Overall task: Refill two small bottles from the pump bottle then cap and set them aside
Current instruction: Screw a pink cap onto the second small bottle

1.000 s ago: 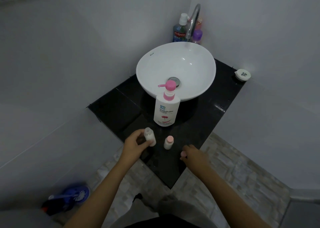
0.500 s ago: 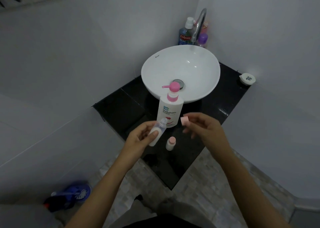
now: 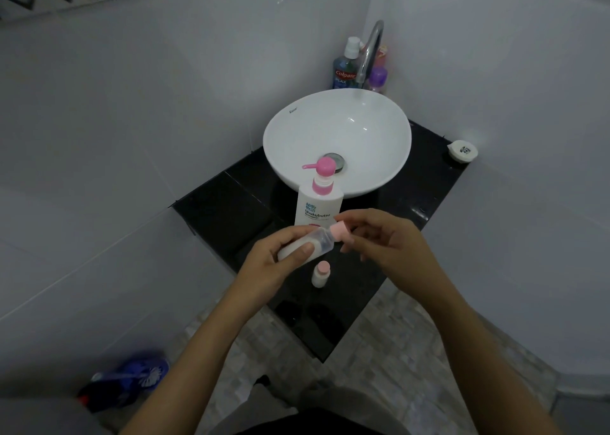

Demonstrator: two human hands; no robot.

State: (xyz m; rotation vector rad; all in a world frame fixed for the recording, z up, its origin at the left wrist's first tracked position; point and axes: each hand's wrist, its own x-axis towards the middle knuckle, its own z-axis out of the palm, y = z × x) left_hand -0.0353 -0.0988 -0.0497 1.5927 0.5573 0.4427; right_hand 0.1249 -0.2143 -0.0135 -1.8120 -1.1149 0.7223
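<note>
At frame centre, the left hand gripped a tilted clear small plastic bottle of white liquid. The right hand pinched its pink cap. Below stood a second capped small bottle on the black counter, before the white pink-topped pump bottle.

The white pump bottle with the pink top says "Shokubutsu" in blue letters. Far back by the tap, the blue bottle has a red label that says "Colgate". The white sink has a tiny word on its far left rim, too small to read for sure.
</note>
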